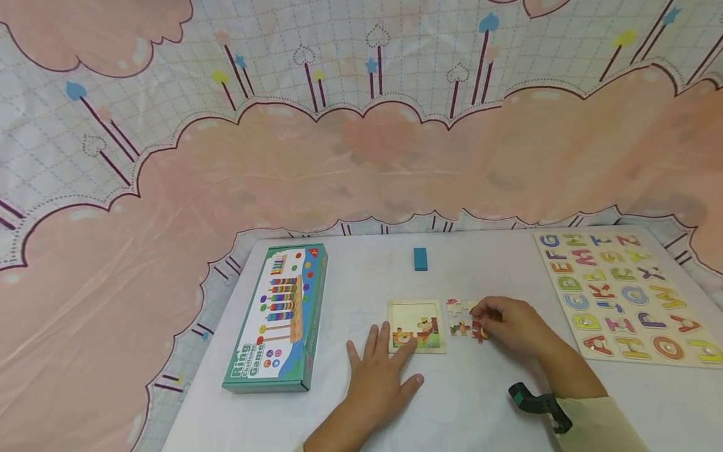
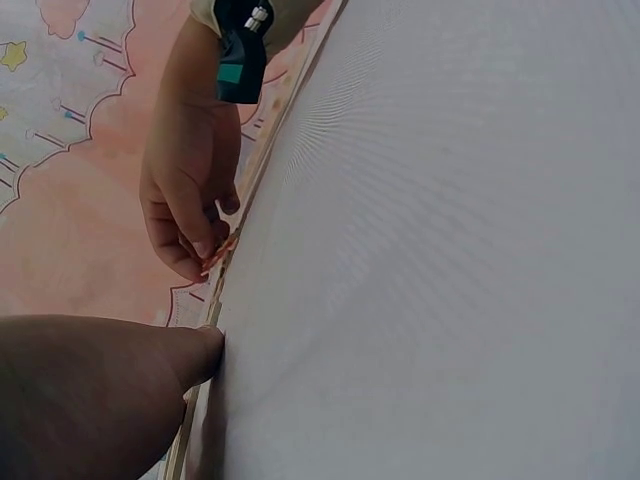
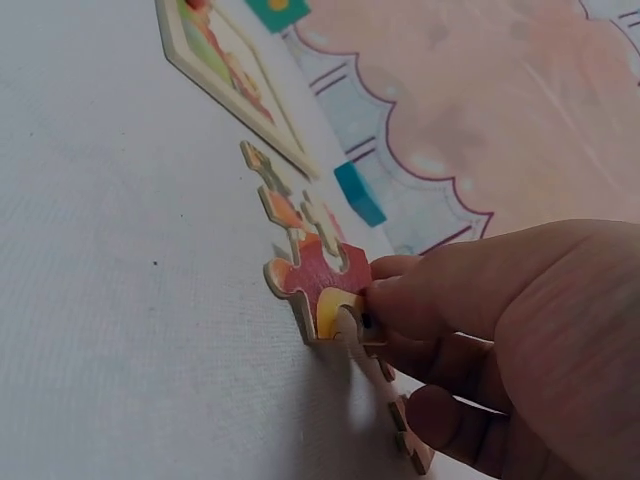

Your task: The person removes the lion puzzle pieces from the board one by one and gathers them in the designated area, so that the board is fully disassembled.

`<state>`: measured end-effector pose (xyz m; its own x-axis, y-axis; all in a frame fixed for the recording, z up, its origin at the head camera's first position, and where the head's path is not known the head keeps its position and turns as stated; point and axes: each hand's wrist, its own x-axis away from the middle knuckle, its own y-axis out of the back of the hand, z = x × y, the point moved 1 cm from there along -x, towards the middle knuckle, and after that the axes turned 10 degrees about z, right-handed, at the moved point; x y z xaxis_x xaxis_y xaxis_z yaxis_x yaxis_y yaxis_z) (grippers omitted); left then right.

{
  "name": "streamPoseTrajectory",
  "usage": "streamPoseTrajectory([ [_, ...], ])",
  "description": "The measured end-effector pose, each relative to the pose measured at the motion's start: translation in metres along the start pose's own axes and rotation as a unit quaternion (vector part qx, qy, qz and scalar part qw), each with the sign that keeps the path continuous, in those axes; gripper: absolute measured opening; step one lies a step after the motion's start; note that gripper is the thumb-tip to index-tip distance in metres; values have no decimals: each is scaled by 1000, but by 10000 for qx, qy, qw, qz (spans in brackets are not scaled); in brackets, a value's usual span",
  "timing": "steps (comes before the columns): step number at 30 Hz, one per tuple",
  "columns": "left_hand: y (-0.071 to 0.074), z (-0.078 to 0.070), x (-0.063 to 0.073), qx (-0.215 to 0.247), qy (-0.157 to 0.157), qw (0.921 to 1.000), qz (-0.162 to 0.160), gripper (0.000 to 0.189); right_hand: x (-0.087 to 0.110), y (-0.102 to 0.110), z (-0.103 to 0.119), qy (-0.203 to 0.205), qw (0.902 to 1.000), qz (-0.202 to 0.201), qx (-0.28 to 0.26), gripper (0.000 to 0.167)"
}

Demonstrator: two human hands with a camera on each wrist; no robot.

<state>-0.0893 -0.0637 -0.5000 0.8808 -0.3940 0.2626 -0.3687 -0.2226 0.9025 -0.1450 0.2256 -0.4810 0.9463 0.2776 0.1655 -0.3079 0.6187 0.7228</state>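
A red and yellow jigsaw puzzle piece [image 3: 318, 272] is pinched between the thumb and fingers of my right hand [image 1: 513, 323], tilted up off the table in the right wrist view. Several loose puzzle pieces [image 1: 454, 306] lie around and below it, beside the wooden puzzle tray [image 1: 412, 314]. Fitted pieces showing cartoon animals [image 1: 427, 335] fill the tray's lower part, while its upper part shows a pale base. My left hand [image 1: 375, 383] lies palm down with spread fingers, its fingertips at the tray's lower left edge. Its thumb rests on the table.
A green Ring Challenge Game box [image 1: 275, 320] lies at the left. Behind the tray is a blue block [image 1: 420, 259]. A wooden alphabet board [image 1: 627, 301] lies at the right, close to my right forearm. A patterned curtain [image 1: 361, 169] hangs behind the white table [image 1: 361, 263].
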Motion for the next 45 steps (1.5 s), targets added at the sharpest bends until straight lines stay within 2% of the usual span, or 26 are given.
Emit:
streamPoseTrajectory([
  [26,4,-1,2,20,-13,10000,-27,67,-6,-8,-1,88,9945,-435,950,16],
  [34,4,2,0,21,-55,10000,20,68,-4,-4,2,213,9945,-618,823,16],
  [45,5,4,3,271,-133,9995,-95,64,-4,-4,11,179,9988,-370,253,13],
])
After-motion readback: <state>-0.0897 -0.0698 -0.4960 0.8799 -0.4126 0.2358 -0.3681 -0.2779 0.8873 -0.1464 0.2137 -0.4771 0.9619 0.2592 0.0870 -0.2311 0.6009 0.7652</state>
